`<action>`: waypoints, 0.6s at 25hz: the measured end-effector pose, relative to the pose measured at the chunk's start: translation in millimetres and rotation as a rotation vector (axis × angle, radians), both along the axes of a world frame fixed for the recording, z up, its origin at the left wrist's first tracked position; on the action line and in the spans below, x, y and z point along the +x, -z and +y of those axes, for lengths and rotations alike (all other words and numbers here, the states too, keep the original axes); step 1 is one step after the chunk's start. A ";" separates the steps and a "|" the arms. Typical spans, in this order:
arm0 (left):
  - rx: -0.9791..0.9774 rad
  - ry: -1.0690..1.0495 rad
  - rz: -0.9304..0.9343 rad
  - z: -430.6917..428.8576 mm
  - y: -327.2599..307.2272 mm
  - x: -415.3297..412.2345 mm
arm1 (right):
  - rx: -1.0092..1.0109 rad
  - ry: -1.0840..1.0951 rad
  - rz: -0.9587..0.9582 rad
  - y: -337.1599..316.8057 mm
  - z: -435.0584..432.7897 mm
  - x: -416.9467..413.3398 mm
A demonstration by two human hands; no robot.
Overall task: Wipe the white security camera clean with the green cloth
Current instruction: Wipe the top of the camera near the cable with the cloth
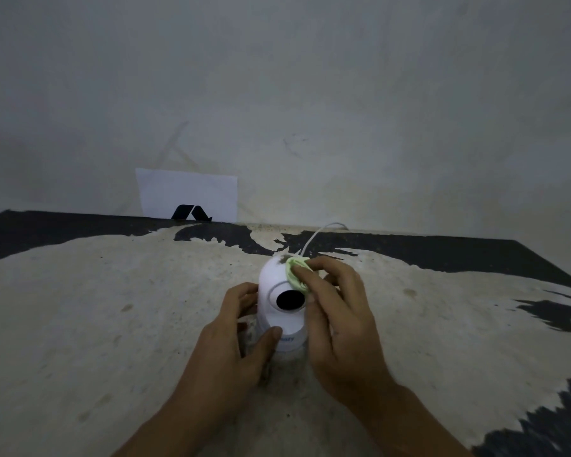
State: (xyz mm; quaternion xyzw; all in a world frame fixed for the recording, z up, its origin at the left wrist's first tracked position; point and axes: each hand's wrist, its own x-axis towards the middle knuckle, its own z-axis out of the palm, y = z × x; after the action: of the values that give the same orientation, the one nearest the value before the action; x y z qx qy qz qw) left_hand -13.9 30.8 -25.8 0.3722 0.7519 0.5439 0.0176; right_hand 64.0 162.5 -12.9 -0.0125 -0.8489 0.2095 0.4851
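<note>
The white security camera stands upright on the worn table, its round black lens facing me. My left hand grips its base, thumb on the front and fingers around the left side. My right hand presses a small bunched green cloth against the upper right of the camera's dome. Most of the cloth is hidden under my fingers. A white cable runs from behind the camera toward the table's far edge.
The table top is pale and scuffed, with black patches along the back and right sides. A white sheet of paper with a black logo leans against the grey wall behind the table's far edge.
</note>
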 end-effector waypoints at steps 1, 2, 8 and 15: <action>0.001 -0.001 -0.007 0.1 -0.3 0.2 | 0.048 -0.001 -0.017 1.1 0.1 -0.2; 0.002 -0.002 -0.009 -0.1 0.0 0.2 | 0.050 -0.006 -0.022 2.8 2.3 -1.2; 0.009 -0.009 -0.003 0.8 -0.3 0.7 | -0.049 0.070 0.022 6.6 19.4 -4.1; 0.008 -0.004 0.000 0.4 0.8 0.0 | -0.146 0.091 -0.021 12.5 24.8 -10.3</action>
State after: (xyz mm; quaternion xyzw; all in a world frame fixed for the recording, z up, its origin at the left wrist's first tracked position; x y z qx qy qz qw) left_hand -13.9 31.2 -26.6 0.3706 0.7505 0.5470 0.0149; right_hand 53.6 187.2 -25.4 -0.0884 -0.8349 0.2484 0.4832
